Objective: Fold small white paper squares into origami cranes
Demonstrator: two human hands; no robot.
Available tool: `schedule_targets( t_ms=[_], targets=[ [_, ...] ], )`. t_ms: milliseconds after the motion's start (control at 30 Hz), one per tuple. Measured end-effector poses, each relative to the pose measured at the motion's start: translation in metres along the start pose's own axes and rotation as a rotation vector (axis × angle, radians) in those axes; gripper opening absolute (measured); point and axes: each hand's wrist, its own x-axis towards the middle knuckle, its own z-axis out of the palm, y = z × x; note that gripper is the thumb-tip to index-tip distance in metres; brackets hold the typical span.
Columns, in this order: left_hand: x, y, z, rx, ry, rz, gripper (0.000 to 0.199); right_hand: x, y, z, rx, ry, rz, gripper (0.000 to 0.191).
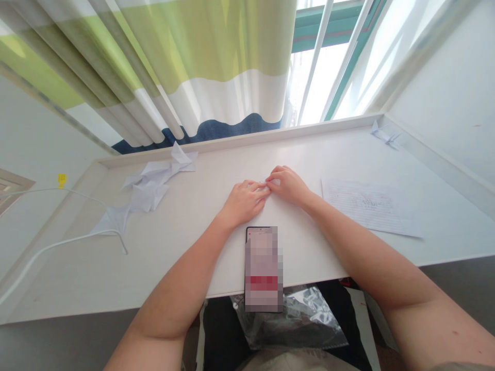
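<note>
Over the middle of the white desk (185, 247), both hands meet at a small piece of folded white paper (275, 181), which the fingers mostly hide. My left hand (245, 200) lies low on the desk, its fingertips closed on the paper's left side. From the right, my right hand (289, 184) pinches the paper between thumb and fingers. The exact shape of the paper cannot be made out. Just below the hands, a phone (263, 263) with a blurred screen extends past the front edge of the desk.
Several folded white paper shapes (149, 189) lie at the left. Small folded paper pieces (385, 136) sit in the far right corner. A written sheet (363, 206) is beside my right forearm. White cables (73, 239) cross the left side; a clear plastic bag (305, 330) lies on my lap.
</note>
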Motion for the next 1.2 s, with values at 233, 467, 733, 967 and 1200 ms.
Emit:
schedule_targets(
  t_ms=[233,467,733,967,1200],
  targets=[
    [0.0,-0.001,0.002,-0.034,0.012,-0.011,0.041,-0.004,-0.005,-0.007,-0.05,-0.044,0.024,0.023],
    [0.0,0.004,0.001,-0.022,-0.006,-0.041,0.04,-0.011,-0.007,-0.012,-0.125,-0.06,0.024,0.03],
    [0.0,0.004,-0.001,-0.016,-0.006,-0.034,0.039,-0.001,-0.011,-0.002,-0.143,0.045,0.139,0.021],
    [-0.001,0.005,-0.002,-0.006,-0.045,-0.049,0.041,-0.002,-0.015,0.001,-0.185,0.066,0.17,0.018],
    [0.0,0.004,-0.002,-0.002,-0.049,-0.045,0.041,0.0,-0.023,0.001,-0.269,0.038,0.232,0.018]
  ],
)
